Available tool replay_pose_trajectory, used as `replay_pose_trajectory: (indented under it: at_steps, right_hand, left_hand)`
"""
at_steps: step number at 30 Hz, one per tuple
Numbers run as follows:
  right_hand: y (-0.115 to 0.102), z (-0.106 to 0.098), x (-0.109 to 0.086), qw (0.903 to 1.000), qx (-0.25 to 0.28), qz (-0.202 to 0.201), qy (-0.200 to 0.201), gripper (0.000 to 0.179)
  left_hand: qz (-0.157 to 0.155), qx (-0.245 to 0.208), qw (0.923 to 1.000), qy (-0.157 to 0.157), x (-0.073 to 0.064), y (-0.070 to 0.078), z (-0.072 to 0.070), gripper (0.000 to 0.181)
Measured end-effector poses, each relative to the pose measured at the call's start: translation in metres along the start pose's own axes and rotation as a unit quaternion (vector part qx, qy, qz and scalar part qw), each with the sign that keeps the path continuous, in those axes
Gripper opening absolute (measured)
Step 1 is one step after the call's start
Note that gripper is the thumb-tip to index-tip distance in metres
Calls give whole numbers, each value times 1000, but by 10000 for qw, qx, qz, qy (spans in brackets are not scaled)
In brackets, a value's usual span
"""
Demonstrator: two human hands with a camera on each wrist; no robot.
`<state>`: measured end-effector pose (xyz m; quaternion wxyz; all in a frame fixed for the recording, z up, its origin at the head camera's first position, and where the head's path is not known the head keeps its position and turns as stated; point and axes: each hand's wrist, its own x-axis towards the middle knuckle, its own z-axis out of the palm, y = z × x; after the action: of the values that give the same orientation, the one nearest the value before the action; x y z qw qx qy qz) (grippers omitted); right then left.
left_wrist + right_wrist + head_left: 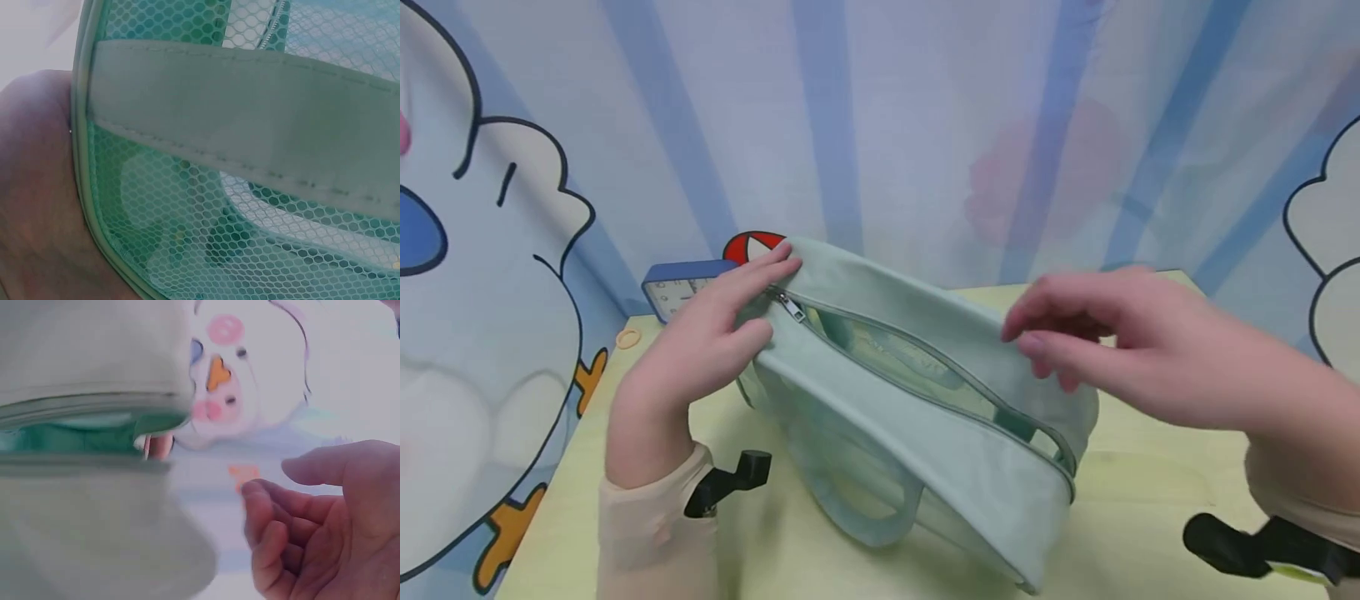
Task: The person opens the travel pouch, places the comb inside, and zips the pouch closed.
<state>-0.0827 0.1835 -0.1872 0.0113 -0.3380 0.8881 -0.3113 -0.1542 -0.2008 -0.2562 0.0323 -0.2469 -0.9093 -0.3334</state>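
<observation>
A pale green bag [865, 375] with mesh sides stands on the table, its top zip parted along most of its length. The metal zip pull [792, 307] sits near the left end of the opening. My left hand [707, 333] rests on that end, fairly straight fingers over the far corner and thumb by the near edge. In the left wrist view, mesh and a broad handle strap [206, 103] fill most of the frame. Beside the bag's right part my right hand [1105, 333] hovers with loosely bent fingers and holds nothing; the right wrist view shows it apart from the bag.
Behind the bag's left end stand a blue clock [681, 283] and a red and white object [752, 247], partly hidden. A small orange ring [628, 337] lies at the table's left. A cartoon-printed curtain [910, 125] hangs behind the yellow table [1157, 492].
</observation>
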Motion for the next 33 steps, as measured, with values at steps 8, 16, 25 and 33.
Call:
replay_pose_trajectory:
  at_steps: [8,16,25,33]
  right_hand:
    - [97,35,-66,9827,596,1292,1182,9]
    - [159,87,-102,9754,829,1884,790,6]
    - [192,122,-104,9808,33,1828,672,10]
    - [203,127,-113,9837,-848,1581,95,61]
  left_hand:
    - [22,26,10000,17,1,-2,3,73]
    - [83,40,10000,37,1,-2,1,72]
    - [19,59,10000,-21,2,-2,0,71]
    - [30,-36,10000,39,1,-3,1,72]
